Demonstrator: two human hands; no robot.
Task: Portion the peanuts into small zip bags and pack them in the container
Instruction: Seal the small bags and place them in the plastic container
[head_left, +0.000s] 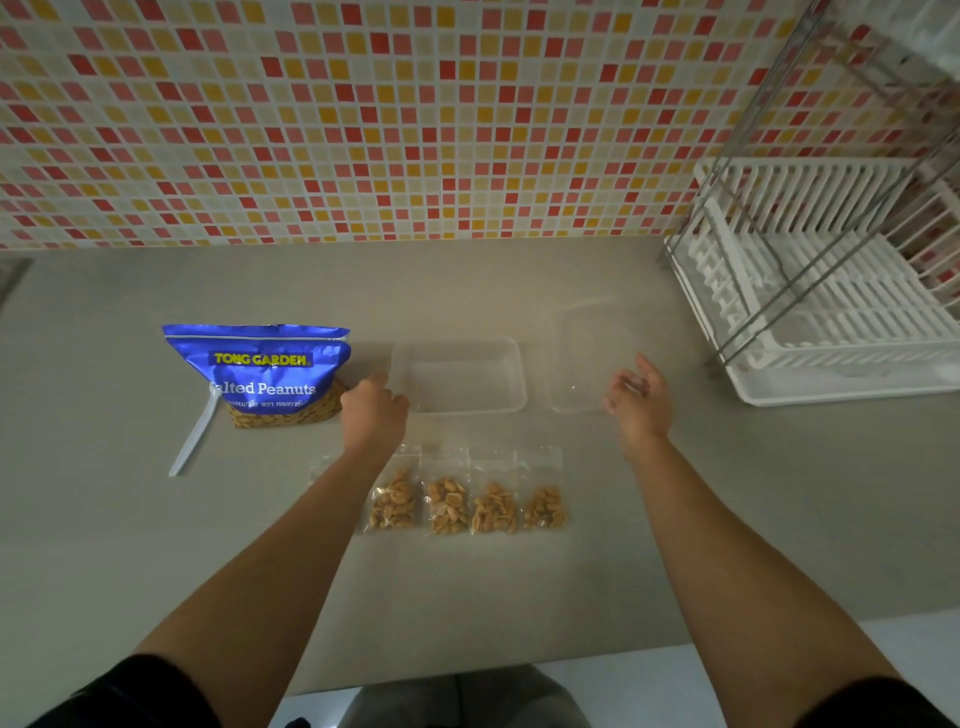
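Observation:
A clear empty container (460, 382) stands mid-counter. My left hand (373, 410) is curled against its left rim, thumb at the front corner. The clear lid (582, 358) lies flat to the container's right. My right hand (638, 397) hovers at the lid's right edge, fingers spread, holding nothing. Several small zip bags of peanuts (449, 501) lie in a row near me; my left forearm covers the leftmost part of the row. A blue salted peanuts bag (270, 374) stands at the left, top open.
A white plastic spoon (195, 436) lies left of the blue bag. A white dish rack (831, 312) with a metal frame fills the back right. The tiled wall (363, 119) runs along the back. The counter's front edge (571, 654) is close to my body.

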